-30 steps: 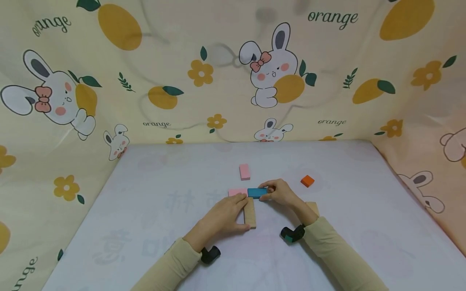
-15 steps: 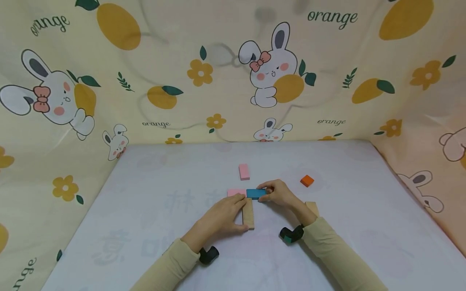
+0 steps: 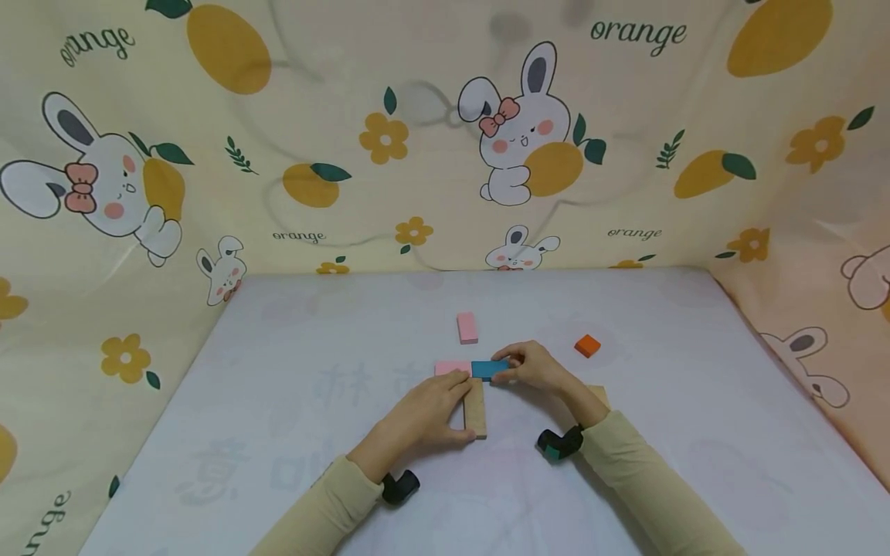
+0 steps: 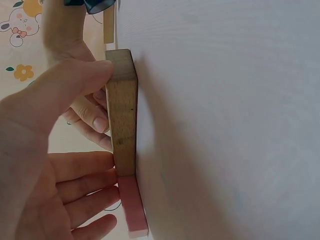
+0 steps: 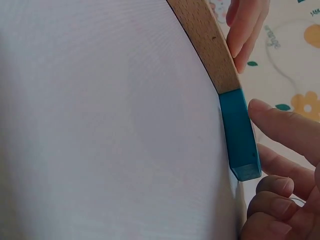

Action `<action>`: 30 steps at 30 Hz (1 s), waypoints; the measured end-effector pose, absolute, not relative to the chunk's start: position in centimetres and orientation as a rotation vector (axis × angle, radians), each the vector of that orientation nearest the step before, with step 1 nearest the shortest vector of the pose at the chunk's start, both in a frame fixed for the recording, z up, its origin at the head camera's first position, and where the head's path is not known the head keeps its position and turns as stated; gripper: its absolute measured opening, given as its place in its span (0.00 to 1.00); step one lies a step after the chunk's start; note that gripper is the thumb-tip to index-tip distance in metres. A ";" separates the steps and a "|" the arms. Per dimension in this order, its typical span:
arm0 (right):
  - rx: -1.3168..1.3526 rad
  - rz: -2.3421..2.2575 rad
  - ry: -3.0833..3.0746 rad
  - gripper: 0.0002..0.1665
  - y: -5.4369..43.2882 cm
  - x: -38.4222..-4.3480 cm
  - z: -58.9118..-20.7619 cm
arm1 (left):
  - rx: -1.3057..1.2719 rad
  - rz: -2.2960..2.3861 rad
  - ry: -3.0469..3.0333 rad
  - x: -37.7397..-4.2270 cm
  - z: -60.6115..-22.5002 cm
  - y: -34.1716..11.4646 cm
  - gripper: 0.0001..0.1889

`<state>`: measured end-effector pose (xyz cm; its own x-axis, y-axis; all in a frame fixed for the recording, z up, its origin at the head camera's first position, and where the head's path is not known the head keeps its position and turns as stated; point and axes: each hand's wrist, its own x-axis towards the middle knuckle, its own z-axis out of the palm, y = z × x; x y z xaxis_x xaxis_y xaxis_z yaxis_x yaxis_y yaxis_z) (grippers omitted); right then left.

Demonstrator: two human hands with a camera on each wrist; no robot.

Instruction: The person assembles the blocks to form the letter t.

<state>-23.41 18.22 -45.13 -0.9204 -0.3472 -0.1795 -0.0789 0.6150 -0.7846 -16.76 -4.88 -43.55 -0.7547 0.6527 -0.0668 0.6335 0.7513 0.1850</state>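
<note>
My left hand (image 3: pixel 426 411) holds a plain wooden block (image 3: pixel 476 411) lengthwise, with the thumb at its near end and fingertips by the far end. Across that far end lie a pink block (image 3: pixel 450 367) on the left and a blue block (image 3: pixel 487 371) on the right, end to end, so the three form a T. The blue block's right part is pinched by thumb and index of my right hand (image 3: pixel 538 368). In the left wrist view, fingers lie along the joint of wooden block and pink block (image 4: pixel 131 205). The right wrist view has the blue block (image 5: pixel 239 127) meeting the wood.
Beyond the T stands another pink block (image 3: pixel 467 328). An orange block (image 3: pixel 587 345) sits to the right, and a second wooden block (image 3: pixel 599 395) is partly hidden behind the right forearm. A white cloth (image 3: pixel 313 332) covers the table, with a printed curtain (image 3: pixel 417 93) behind.
The wooden block's near end has shifted very slightly left and toward me. Both hands keep their places on the blocks.
</note>
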 end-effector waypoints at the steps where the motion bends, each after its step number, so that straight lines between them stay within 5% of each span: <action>1: -0.338 -1.205 2.526 0.22 18.2 -23.4 -45.1 | 1.044 0.223 2.822 -16.8 -43.6 -4.9 0.42; 30: -0.304 -1.252 2.566 0.21 18.1 -25.4 -44.7 | 1.019 0.229 2.817 -16.8 -43.7 -4.8 0.41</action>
<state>-25.38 18.07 -44.73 -0.9417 -0.3021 -0.1480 -0.0693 0.6047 -0.7934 -16.85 -4.79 -43.71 -0.7615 0.6436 -0.0763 0.6228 0.7593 0.1887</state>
